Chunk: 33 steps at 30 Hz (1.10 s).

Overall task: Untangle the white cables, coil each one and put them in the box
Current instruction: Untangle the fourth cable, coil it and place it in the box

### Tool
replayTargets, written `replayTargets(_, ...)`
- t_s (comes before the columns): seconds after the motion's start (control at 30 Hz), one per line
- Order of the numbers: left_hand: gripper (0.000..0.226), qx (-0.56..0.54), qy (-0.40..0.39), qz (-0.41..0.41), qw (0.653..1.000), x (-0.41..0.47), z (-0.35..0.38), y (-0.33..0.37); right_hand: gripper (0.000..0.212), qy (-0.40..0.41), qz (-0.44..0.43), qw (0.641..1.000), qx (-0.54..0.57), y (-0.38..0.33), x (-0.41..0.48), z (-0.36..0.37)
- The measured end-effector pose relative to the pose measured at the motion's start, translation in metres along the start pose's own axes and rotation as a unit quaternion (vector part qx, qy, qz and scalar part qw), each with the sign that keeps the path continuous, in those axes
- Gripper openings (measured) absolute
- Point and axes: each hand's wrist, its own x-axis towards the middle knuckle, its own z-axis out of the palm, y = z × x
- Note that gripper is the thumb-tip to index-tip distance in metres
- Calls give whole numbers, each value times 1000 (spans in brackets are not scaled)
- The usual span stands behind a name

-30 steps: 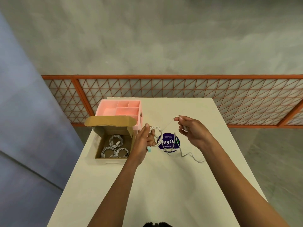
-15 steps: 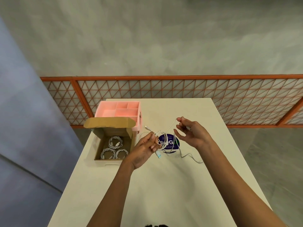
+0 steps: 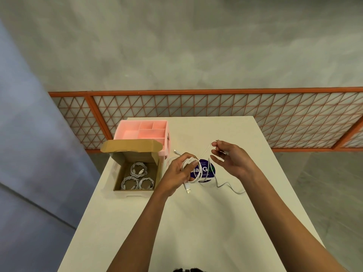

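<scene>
– White counter [image 3: 196,222] is seen. Which step is being done?
– Coiling. One white cable [image 3: 189,167], just right of the box [image 3: 120,173], is being wound. Its loops are gripped by the left hand [image 3: 177,173], fingers curled round. A strand is pinched by the right hand [image 3: 229,160].
– What is needed next?
– The tail [image 3: 229,186] must be wound on, then the coil put in the box.
– How many are counted?
– Three coiled cables [image 3: 137,169] inside the box, one held, one pink tray [image 3: 145,130] behind the box.
</scene>
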Motion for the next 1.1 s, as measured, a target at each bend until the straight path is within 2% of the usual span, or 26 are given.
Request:
replayTargets(0.13,10,25,26,22,999,2,2,2,25,-4,-2,1000,-18,7,2,-8)
replayTargets(0.2,8,23,36,26,999,2,0,4,24,-28,-32,991,-127,15,3,-16)
replayTargets(0.23,7,20,40,26,999,3,-1,4,22,-33,-64,969,-235,20,4,-21)
replayTargets(0.3,9,24,41,26,998,3,-2,6,18,-12,-136,877,-461,32,12,-32)
replayTargets(0.33,10,30,39,27,998,4,-1,6,14,3,-147,837,-527,35,14,-35)
replayTargets(0.4,11,38,34,32,998,3,4,6,11,-10,-165,819,-550,36,16,-31)
replayTargets(0.47,10,40,30,38,998,3,8,8,10,-24,-179,827,-533,33,12,-21)
replayTargets(0.5,10,40,28,42,998,4,9,8,12,-17,-182,843,-506,33,12,-18)
replayTargets(0.6,7,31,31,50,998,4,9,9,10,-13,-128,944,-305,33,12,-12)
replayTargets(0.67,8,31,32,51,998,5,8,7,13,-20,-74,978,-195,33,11,-7)
replayTargets(0.73,9,36,32,54,997,5,8,4,5,-25,-41,989,-137,34,9,-1)
replayTargets(0.83,8,47,45,60,996,8,7,0,14,-39,10,994,-98,38,10,1)
replayTargets(0.9,8,61,59,63,994,9,5,-2,14,-63,38,991,-107,42,12,0)
replayTargets(1.03,8,84,84,57,991,12,3,-10,18,-76,24,979,-189,47,10,2)
replayTargets(1.1,7,79,91,54,991,13,2,-14,28,-88,31,977,-190,49,11,2)
